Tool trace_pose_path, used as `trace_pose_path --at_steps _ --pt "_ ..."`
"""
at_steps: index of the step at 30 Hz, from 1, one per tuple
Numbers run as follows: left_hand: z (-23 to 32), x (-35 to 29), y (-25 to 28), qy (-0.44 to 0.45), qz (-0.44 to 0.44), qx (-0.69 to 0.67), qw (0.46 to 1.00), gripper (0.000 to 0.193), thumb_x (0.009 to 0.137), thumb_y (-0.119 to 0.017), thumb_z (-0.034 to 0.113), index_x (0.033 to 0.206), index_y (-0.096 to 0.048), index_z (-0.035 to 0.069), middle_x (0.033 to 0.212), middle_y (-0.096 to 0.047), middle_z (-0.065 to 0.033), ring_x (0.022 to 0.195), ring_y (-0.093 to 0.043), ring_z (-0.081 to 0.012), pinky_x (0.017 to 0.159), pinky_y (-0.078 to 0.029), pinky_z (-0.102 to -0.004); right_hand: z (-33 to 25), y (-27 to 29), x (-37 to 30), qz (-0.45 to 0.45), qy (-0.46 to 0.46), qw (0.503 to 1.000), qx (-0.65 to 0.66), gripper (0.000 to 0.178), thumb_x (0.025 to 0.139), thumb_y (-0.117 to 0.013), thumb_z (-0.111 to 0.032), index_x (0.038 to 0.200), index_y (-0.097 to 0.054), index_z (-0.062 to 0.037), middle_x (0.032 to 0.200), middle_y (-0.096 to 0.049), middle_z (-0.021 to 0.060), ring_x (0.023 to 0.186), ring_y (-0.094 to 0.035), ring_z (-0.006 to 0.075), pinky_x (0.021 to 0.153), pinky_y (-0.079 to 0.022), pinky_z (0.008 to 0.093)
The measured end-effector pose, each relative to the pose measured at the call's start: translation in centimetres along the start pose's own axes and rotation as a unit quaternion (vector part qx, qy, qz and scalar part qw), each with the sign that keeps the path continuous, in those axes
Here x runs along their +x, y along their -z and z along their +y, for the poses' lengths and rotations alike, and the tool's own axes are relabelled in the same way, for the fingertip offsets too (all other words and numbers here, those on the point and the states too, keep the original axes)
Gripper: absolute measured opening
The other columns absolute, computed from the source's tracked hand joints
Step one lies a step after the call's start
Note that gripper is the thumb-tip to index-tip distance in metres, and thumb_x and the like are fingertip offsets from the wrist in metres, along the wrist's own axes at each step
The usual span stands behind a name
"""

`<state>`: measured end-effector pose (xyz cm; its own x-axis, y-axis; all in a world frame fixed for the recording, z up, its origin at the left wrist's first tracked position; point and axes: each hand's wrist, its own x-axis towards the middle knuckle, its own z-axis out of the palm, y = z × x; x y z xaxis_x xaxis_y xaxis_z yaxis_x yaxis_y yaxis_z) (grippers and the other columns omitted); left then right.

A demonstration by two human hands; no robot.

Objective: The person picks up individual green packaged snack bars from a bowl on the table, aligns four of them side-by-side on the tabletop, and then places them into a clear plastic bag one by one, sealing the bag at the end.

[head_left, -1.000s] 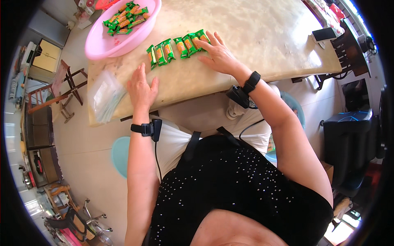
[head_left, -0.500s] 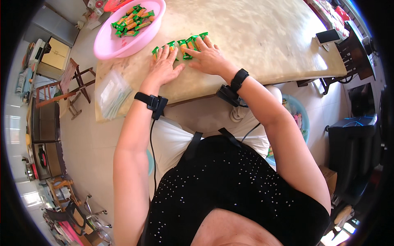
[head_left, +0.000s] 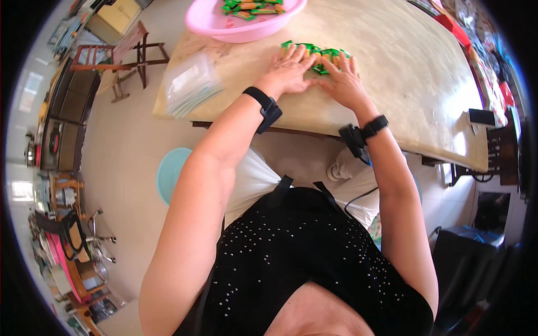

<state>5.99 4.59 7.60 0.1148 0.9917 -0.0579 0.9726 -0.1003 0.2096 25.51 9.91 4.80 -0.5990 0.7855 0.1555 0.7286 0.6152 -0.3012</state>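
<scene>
The left grip (head_left: 288,74) and right grip (head_left: 343,84), both unclenched and splayed, partly cover a row of green packets (head_left: 318,59) on the worktop (head_left: 403,67), with clear plastic bags (head_left: 193,84) leftward and a pink basin (head_left: 241,35) of similar packets (head_left: 252,7) beyond.

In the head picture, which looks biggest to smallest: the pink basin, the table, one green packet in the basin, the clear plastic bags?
1. Table
2. Pink basin, though the top edge cuts it off
3. Clear plastic bags
4. Green packet
</scene>
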Motion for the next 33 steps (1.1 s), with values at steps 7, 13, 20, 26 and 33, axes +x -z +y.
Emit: trace_pose_path --at_steps 7,13,20,26,33 --pt "-3.6 -9.8 0.0 -0.079 0.181 -0.043 0.979 0.062 0.089 -0.065 0.033 0.143 -0.045 0.009 0.150 -0.040 -0.0199 0.141 -0.035 -0.0385 0.111 -0.031 -0.0542 -1.9 3.4 -5.8 0.156 0.019 0.971 0.181 0.040 0.086 -0.070 -0.017 0.123 -0.061 -0.0039 0.120 -0.061 0.0187 0.106 -0.057 0.0305 0.089 -0.048 0.0390" --pt "-17.8 -16.8 1.9 0.050 0.308 -0.021 0.950 0.041 0.091 -0.060 0.018 0.129 -0.058 0.004 0.132 -0.058 -0.0193 0.124 -0.052 -0.0369 0.105 -0.042 -0.0432 -2.0 3.7 -8.5 0.131 -0.032 0.936 0.324 0.018 0.090 -0.067 -0.011 0.103 -0.068 0.0014 0.084 -0.067 0.0070 0.069 -0.057 0.0110 0.064 -0.049 0.0263" --pt "-23.1 -18.1 2.3 0.177 0.063 -0.185 0.965 0.031 0.093 -0.059 0.018 0.119 -0.066 0.003 0.115 -0.069 -0.0168 0.108 -0.064 -0.0332 0.094 -0.050 -0.0385 -3.5 3.3 -8.9 0.078 -0.015 0.926 0.368 0.015 0.093 -0.065 -0.010 0.102 -0.068 0.0017 0.080 -0.065 0.0045 0.069 -0.054 0.0081 0.064 -0.047 0.0248" --pt "-24.1 -17.8 0.9 0.108 0.132 -0.087 0.982 0.026 0.091 -0.060 0.017 0.112 -0.067 0.002 0.108 -0.070 -0.0170 0.102 -0.066 -0.0328 0.089 -0.051 -0.0377 -1.6 4.3 -10.9 0.091 -0.035 0.925 0.368 0.014 0.091 -0.066 -0.010 0.099 -0.069 0.0017 0.080 -0.065 0.0070 0.071 -0.059 0.0122 0.065 -0.048 0.0269" --pt "-25.4 -18.8 0.2 0.141 0.137 -0.122 0.973 0.028 0.090 -0.062 0.016 0.113 -0.065 0.001 0.112 -0.068 -0.0178 0.104 -0.064 -0.0347 0.090 -0.050 -0.0384 4.0 14.0 -14.8 0.174 -0.045 0.967 0.182 0.014 0.090 -0.068 -0.008 0.102 -0.070 -0.0004 0.091 -0.071 0.0095 0.081 -0.068 0.0156 0.070 -0.054 0.0274"
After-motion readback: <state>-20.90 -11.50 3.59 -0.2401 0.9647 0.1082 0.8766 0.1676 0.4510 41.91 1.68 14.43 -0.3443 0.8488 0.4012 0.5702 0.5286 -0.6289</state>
